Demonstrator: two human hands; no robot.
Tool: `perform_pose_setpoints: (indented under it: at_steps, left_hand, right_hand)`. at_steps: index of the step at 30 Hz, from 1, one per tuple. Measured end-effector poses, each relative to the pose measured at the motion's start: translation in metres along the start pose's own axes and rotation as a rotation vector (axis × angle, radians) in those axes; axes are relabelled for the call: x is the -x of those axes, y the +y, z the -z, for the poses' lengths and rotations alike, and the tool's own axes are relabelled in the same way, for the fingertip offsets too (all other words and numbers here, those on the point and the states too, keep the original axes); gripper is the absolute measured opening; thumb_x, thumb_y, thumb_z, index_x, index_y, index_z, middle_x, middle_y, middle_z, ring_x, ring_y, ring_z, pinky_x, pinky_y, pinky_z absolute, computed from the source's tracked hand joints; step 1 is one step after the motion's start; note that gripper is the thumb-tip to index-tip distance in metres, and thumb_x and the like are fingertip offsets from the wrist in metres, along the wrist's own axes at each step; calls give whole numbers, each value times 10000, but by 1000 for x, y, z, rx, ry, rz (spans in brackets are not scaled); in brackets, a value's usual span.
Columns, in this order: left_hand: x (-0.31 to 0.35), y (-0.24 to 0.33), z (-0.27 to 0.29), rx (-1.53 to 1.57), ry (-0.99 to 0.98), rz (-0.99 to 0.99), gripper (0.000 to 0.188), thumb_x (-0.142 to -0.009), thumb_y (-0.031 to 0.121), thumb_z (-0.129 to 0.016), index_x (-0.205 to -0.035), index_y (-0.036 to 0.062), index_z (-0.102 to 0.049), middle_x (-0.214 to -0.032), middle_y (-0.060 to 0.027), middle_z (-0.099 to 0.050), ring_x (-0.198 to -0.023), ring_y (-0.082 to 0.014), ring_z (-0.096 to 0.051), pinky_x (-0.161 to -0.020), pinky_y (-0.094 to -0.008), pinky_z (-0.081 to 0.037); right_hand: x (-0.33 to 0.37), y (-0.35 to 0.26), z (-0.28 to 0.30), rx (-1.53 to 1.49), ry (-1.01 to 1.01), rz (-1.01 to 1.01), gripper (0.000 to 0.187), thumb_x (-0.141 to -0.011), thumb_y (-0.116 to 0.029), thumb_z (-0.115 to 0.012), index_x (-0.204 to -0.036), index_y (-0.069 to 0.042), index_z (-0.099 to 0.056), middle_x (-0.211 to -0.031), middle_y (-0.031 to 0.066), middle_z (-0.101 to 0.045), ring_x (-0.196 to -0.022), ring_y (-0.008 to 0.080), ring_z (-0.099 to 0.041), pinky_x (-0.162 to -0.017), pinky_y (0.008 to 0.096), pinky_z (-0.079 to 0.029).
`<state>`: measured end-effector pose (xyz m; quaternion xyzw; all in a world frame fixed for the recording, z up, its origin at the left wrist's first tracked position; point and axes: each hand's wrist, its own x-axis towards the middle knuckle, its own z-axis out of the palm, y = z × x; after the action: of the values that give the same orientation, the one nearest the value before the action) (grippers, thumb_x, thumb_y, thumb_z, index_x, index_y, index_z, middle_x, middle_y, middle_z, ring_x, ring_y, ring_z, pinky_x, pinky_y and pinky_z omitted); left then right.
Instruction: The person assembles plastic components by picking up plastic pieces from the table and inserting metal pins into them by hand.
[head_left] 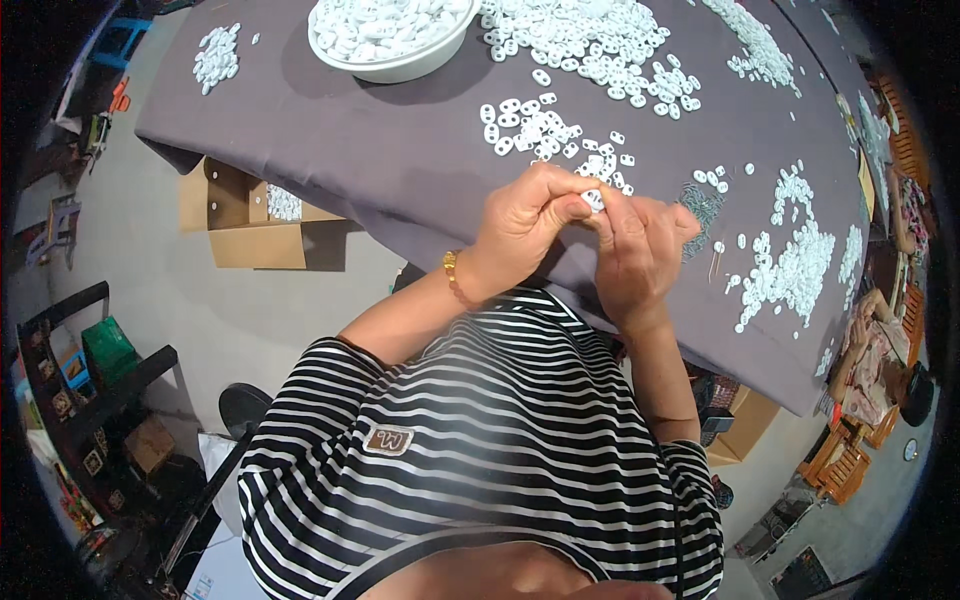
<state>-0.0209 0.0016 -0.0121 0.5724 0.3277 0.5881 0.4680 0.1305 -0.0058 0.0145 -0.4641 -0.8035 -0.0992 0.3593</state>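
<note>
Over the near edge of the cloth-covered table, my two hands meet around one small white oval plastic piece with holes [593, 200]. My left hand [530, 215] pinches it from the left between thumb and forefinger. From the right, my right hand [640, 245] has its fingers closed on the same piece. Just beyond my fingertips lies a loose group of similar white plastic pieces [535, 130], some oval and some squarish. Right of my right hand sits a small heap of dark, thin metal parts [703, 215]. My fingers hide part of the held piece.
A white bowl [390, 70] full of white pieces stands at the far left of the grey tablecloth [330, 140]. More piles [795, 265] spread to the right and back. An open cardboard box [255, 245] is on the floor at left. Another person [875, 350] sits at far right.
</note>
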Motion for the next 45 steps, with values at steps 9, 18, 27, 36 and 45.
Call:
perform_pose_setpoints:
  at_steps: [9,18,27,36,45]
  left_hand:
    - [-1,-6,-3,231,50,143,167,-979,93,-572,-1108,-6,-611,-942,-63,-657,-825,-95,-646,-749,-237,-550]
    - [0,-4,3,269,39,275,188,-974,106,-588,-1124,-6,-612,-931,-48,-669,-849,-83,-639,-755,-231,-539]
    - [-71,13,78,-851,378,-324,146,-848,82,-678,-994,88,-672,-863,-70,-668,-802,-264,-608,-713,-374,-483]
    - [-111,-1,137,-1415,479,-508,184,-798,95,-718,-979,129,-729,-855,-23,-682,-844,-240,-583,-812,-355,-436]
    - [-39,-10,68,-977,75,-329,122,-788,93,-705,-906,114,-681,-822,-34,-632,-818,-267,-552,-758,-387,-453]
  right_hand:
    - [-9,-9,3,27,-83,-105,308,-796,-174,-718,-1091,-93,-683,-844,-26,-602,-791,135,-557,-802,353,-330]
    - [-8,-7,7,-125,-117,-200,385,-782,-133,-748,-1149,-47,-669,-869,18,-636,-876,180,-574,-883,362,-348]
    - [22,15,7,-71,-97,-170,282,-793,-8,-712,-1074,-29,-697,-844,56,-627,-814,188,-593,-881,357,-348]
    - [27,13,10,-55,-125,-235,244,-806,2,-695,-1042,-58,-712,-856,59,-647,-825,195,-601,-887,345,-366]
    - [33,15,10,-36,-143,-297,224,-817,-7,-678,-1029,-60,-726,-853,65,-657,-848,205,-603,-920,336,-371]
